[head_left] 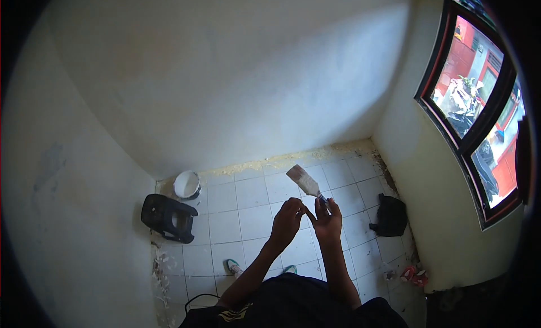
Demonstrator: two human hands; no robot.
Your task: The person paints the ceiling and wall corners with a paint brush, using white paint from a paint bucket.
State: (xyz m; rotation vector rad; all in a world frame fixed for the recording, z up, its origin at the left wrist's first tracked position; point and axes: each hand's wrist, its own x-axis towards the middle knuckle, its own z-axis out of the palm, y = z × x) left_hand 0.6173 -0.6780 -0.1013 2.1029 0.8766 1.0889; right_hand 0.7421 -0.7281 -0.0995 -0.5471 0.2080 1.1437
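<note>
A scraper with a wide, pale-smeared blade (304,180) is held by its dark handle in my right hand (328,216). The blade points up and to the left, in front of the tiled floor. My left hand (288,216) is closed just to the left of my right hand, and the fingers of the two hands meet or nearly meet. Whatever my left fingers pinch, if anything, is too small to make out.
A white bucket (187,185) stands in the far left corner beside a black stool (169,217). On the right lie a black bag (389,216) and red wrappers (414,276). Debris (270,162) lines the wall's foot; a window (473,102) is at right.
</note>
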